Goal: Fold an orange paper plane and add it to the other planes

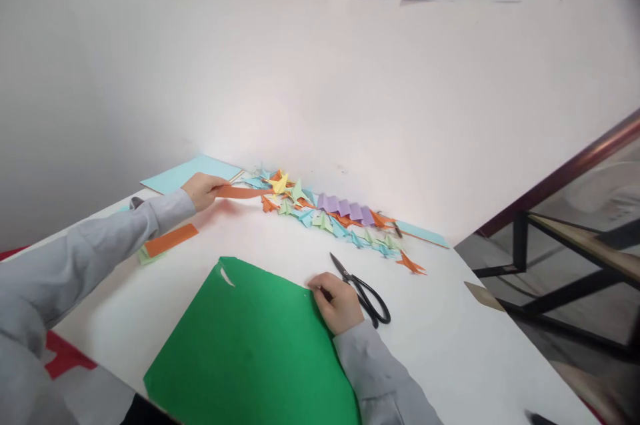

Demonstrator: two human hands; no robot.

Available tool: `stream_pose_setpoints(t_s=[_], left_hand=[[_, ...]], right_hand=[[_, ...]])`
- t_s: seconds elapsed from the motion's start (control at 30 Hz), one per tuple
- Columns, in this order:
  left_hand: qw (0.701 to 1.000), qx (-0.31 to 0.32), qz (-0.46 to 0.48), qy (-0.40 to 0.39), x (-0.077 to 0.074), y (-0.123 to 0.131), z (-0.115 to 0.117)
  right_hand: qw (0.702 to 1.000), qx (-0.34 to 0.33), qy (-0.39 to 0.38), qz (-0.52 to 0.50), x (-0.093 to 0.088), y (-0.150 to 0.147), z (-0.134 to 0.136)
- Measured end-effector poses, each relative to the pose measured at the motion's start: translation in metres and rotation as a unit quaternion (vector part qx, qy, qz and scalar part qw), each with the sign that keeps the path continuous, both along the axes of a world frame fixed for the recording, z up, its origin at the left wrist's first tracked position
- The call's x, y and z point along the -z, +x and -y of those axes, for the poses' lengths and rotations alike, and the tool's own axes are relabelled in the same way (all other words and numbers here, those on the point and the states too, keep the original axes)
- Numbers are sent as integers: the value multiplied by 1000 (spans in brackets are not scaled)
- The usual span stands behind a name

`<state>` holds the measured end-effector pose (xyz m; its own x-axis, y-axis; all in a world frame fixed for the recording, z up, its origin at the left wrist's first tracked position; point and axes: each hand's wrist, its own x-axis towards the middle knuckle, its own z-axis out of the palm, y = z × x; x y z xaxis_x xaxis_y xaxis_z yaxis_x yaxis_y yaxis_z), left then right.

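My left hand reaches to the back left and pinches the end of an orange paper strip, whose far end meets a row of folded paper pieces. With fingers curled, my right hand rests at the upper right edge of a green sheet; whether it grips the edge is hard to tell. That sheet has a small white slit near its top left corner. Black-handled scissors lie just right of my right hand. Yellow, green, blue and orange folded shapes and a purple pleated paper line the back.
Light blue sheets lie at the back left, and another blue piece at the back right. An orange rectangle sits on green paper at the left. The wall rises behind the white table. A black-framed stand is at the right.
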<state>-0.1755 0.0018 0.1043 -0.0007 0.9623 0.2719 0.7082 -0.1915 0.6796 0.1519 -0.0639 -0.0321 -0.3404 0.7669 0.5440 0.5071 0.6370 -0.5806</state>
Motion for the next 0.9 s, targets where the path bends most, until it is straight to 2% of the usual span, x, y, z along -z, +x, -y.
stream_pose_setpoints(t_s=[0.07, 0.13, 0.17, 0.23, 0.3, 0.37, 0.5, 0.6, 0.67, 0.73, 0.9], left_hand=[[987, 63, 146, -32, -10, 17, 13], [953, 110, 274, -71, -13, 38, 26], [932, 122, 329, -91, -11, 50, 32], [890, 161, 401, -145, -2, 72, 40], [862, 171, 440, -183, 13, 93, 43], [837, 166, 481, -199, 31, 109, 43], [788, 171, 544, -231, 65, 123, 39], [740, 225, 568, -280, 81, 120, 36], [718, 270, 561, -309, 87, 118, 36], [715, 291, 562, -298, 89, 118, 36], [745, 293, 550, -239, 93, 122, 37]], right_hand=[[995, 33, -67, -68, -5, -2, 2], [972, 42, -139, -183, -14, -5, 4], [954, 26, -168, -249, -20, -5, 5], [901, -33, -229, -365, -32, -6, 9], [837, -98, -301, -447, -42, -5, 13], [810, -84, -345, -466, -46, -3, 16], [801, -13, -377, -464, -41, -1, 15], [791, 12, -374, -483, -35, -2, 13], [787, 16, -369, -495, -32, -3, 12], [792, 14, -356, -497, -28, -3, 12], [836, 6, -323, -444, -18, -1, 13]])
